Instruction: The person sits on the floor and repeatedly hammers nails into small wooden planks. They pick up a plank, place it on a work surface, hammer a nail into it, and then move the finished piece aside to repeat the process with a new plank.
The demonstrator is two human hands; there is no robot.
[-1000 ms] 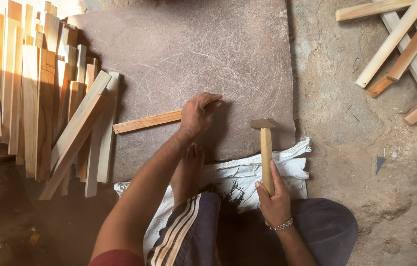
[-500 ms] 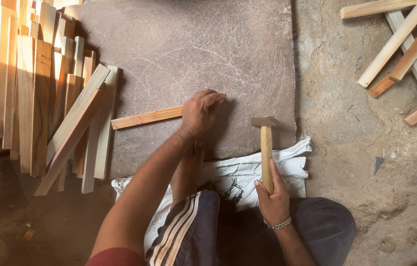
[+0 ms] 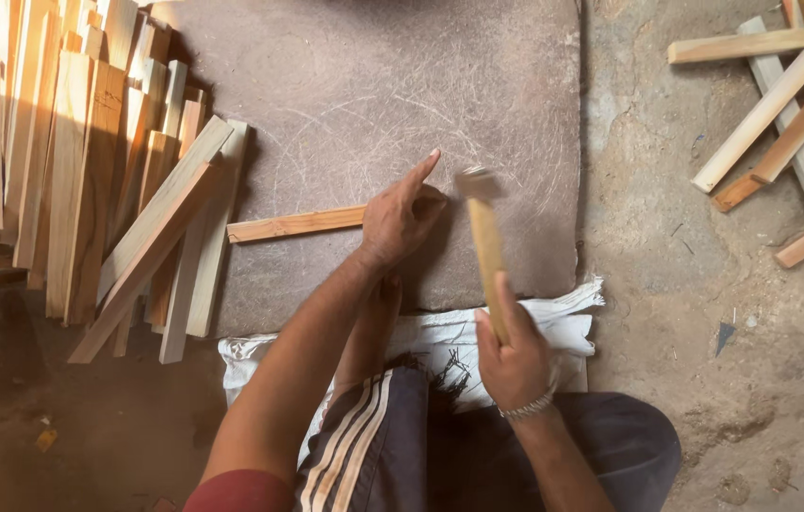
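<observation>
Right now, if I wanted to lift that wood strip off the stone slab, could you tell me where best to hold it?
Grip the strip at its free left end, coming from the left. It lies flat and nearly level on the slab; the left hand covers its right end, and the hammer in the right hand is raised beside that.

Open slab ahead of you, timber stacked on both flanks

Your far stone slab [image 3: 373, 76] lies bare; leaning wooden slats [image 3: 108, 180] block the left, loose sticks [image 3: 781, 104] crowd the far right, and the hammer [image 3: 485, 237] stands just right of your left hand [image 3: 400, 216].
</observation>
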